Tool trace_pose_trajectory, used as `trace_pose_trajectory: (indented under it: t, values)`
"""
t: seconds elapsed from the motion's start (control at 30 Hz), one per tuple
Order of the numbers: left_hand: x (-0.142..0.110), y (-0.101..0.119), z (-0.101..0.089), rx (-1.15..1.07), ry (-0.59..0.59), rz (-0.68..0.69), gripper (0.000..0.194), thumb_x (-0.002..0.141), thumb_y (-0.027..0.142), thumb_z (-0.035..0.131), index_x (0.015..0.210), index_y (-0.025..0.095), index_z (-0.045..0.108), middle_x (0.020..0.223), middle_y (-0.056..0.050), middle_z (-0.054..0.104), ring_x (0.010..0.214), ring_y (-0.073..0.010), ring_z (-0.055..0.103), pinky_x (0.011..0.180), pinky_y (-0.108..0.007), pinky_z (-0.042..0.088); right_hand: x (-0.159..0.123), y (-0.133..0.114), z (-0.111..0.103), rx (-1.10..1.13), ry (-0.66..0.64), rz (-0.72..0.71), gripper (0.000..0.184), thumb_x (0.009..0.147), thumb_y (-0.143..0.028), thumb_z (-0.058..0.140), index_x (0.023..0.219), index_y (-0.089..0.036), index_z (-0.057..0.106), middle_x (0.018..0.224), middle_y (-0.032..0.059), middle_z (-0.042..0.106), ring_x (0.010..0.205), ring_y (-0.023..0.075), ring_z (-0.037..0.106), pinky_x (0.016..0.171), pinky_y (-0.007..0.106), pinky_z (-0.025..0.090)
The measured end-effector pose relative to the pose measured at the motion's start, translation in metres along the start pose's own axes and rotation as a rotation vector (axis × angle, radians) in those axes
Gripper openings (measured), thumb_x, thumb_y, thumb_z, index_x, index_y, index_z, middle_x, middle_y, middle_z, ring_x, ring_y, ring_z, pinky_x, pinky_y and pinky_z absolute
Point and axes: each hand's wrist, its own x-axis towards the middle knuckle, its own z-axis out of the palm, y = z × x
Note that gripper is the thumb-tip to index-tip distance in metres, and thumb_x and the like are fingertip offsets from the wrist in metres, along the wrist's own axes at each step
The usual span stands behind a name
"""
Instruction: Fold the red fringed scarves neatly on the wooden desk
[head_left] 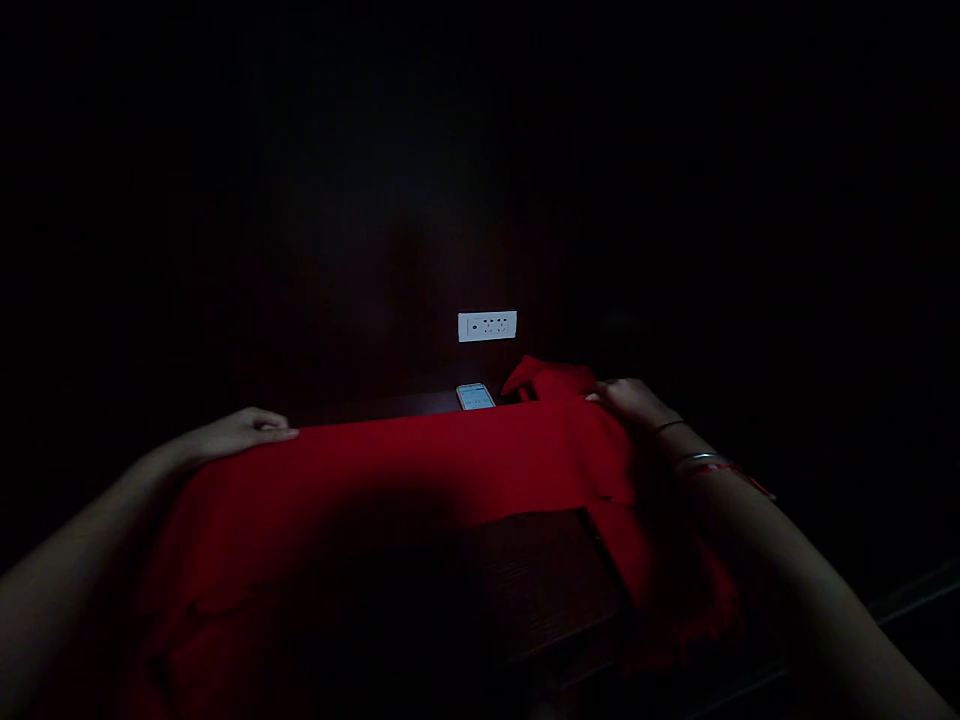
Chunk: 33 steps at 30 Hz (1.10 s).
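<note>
A long red cloth, fringed at one end like a scarf [420, 455], stretches across a dark wooden surface [547, 575]. My left hand [244, 432] grips its upper edge on the left, thumb pointing inward along the edge. On the right, my right hand [630, 398] is closed on the same edge, with bracelets on that wrist. Between the two hands the edge runs nearly straight. The fringed end hangs down at the lower right, and a bunched red fold lies just beyond my right hand. Deep shadow hides the cloth's lower middle.
A phone [475, 396] with a lit screen lies just behind the cloth's upper edge. Above it, a white socket panel [487, 326] is set in the dark back wall. The surroundings are too dark to make out.
</note>
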Motion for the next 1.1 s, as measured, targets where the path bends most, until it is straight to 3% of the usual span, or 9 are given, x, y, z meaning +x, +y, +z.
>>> trace_pose_trajectory:
  t: [0.07,0.13,0.33,0.47,0.57,0.7,0.83,0.93,1.1]
  values:
    - [0.021,-0.011,0.029,0.005,-0.138,0.043,0.045,0.067,0.057,0.040,0.056,0.015,0.050,0.055,0.006,0.049,0.057,-0.0089,0.045,0.055,-0.016,0.035,0.006,-0.005,0.026,-0.026,-0.030,0.009,0.038,0.085,-0.040,0.028,0.089,-0.013,0.055,0.084,0.0107,0.062,0.070,0.0180,0.058,0.053,0.023,0.032]
    - [0.034,-0.024,0.052,0.070,-0.120,0.060,0.042,0.070,0.054,0.036,0.059,0.016,0.050,0.057,0.004,0.050,0.059,-0.0106,0.046,0.056,-0.018,0.034,0.011,-0.004,0.037,-0.047,-0.017,0.019,0.039,0.086,-0.039,0.026,0.092,-0.013,0.054,0.087,0.0111,0.061,0.071,0.0184,0.058,0.053,0.023,0.031]
    - [0.056,-0.042,0.085,0.379,-0.067,0.122,0.040,0.076,0.044,0.030,0.088,0.016,0.056,0.086,-0.009,0.059,0.078,-0.0215,0.054,0.067,-0.031,0.040,0.020,0.011,0.027,-0.074,0.051,0.000,0.041,0.086,-0.039,0.024,0.090,-0.012,0.054,0.085,0.0118,0.060,0.071,0.0180,0.055,0.055,0.024,0.030]
    - [0.037,0.003,0.100,0.571,0.134,0.381,0.041,0.079,0.033,0.030,0.113,0.017,0.046,0.111,-0.014,0.048,0.100,-0.0270,0.045,0.079,-0.041,0.036,0.010,0.001,0.012,-0.050,0.157,0.074,0.034,0.085,-0.034,0.029,0.090,-0.011,0.054,0.088,0.0129,0.057,0.078,0.0195,0.050,0.063,0.028,0.031]
    - [0.001,0.057,0.120,0.468,0.043,0.682,0.041,0.080,0.036,0.034,0.116,0.021,0.044,0.118,-0.009,0.045,0.106,-0.0217,0.042,0.088,-0.034,0.034,-0.010,-0.035,-0.006,0.044,0.284,0.097,0.032,0.084,-0.032,0.031,0.093,-0.011,0.053,0.090,0.0135,0.054,0.084,0.0209,0.046,0.069,0.030,0.031]
    - [-0.037,0.107,0.142,0.482,-0.180,0.755,0.043,0.080,0.025,0.036,0.123,0.027,0.036,0.122,-0.008,0.043,0.107,-0.0246,0.043,0.084,-0.036,0.037,-0.049,-0.109,-0.019,0.244,0.147,-0.373,0.032,0.081,-0.037,0.038,0.102,-0.016,0.049,0.096,0.0102,0.053,0.086,0.0194,0.046,0.075,0.032,0.031]
    - [-0.039,0.116,0.143,0.492,-0.214,0.673,0.050,0.079,0.017,0.032,0.127,0.031,0.026,0.123,-0.008,0.042,0.107,-0.0255,0.044,0.080,-0.036,0.039,-0.075,-0.154,-0.004,0.179,0.020,-0.586,0.032,0.078,-0.029,0.044,0.108,-0.016,0.046,0.101,0.0115,0.052,0.092,0.0219,0.046,0.075,0.034,0.033]
    - [-0.029,0.108,0.138,0.386,-0.152,0.605,0.052,0.079,0.015,0.031,0.127,0.033,0.022,0.123,-0.005,0.040,0.107,-0.0213,0.043,0.083,-0.033,0.038,-0.076,-0.155,0.010,0.125,0.028,-0.499,0.027,0.082,-0.017,0.034,0.107,-0.015,0.046,0.095,0.0111,0.054,0.087,0.0193,0.049,0.074,0.033,0.034]
    - [-0.019,0.096,0.136,0.263,-0.049,0.616,0.044,0.080,0.009,0.024,0.119,0.024,0.039,0.115,-0.004,0.045,0.105,-0.0135,0.043,0.089,-0.028,0.034,-0.069,-0.145,0.015,0.158,0.085,-0.346,0.022,0.084,-0.017,0.034,0.101,-0.014,0.047,0.092,0.0096,0.055,0.083,0.0167,0.051,0.075,0.030,0.035]
